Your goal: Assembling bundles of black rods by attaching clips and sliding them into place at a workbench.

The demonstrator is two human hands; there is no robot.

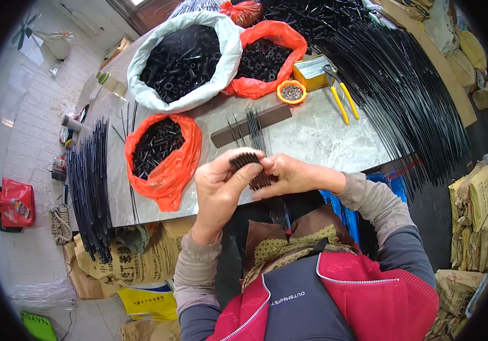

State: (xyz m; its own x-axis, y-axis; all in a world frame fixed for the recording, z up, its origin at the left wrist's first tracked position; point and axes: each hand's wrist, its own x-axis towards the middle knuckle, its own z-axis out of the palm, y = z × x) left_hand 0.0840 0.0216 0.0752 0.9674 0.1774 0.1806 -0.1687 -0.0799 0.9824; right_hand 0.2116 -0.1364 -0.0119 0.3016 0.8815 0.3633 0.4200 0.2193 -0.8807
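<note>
Close in front of me, my left hand is closed round a bundle of thin dark rods, thumb on top, their ends fanned in a row. My right hand pinches the same bundle from the other side. Beyond the fingers, thin rods lie across a long brown block; they seem to run into my grip, but the fingers hide the join. To the left of my hands stands a red plastic bag of short black tube pieces.
A white sack and another red bag hold black parts. An orange dish of small metal bits sits by a yellow tin and yellow-handled pliers. Long black rods cover the right; another bundle overhangs the left edge.
</note>
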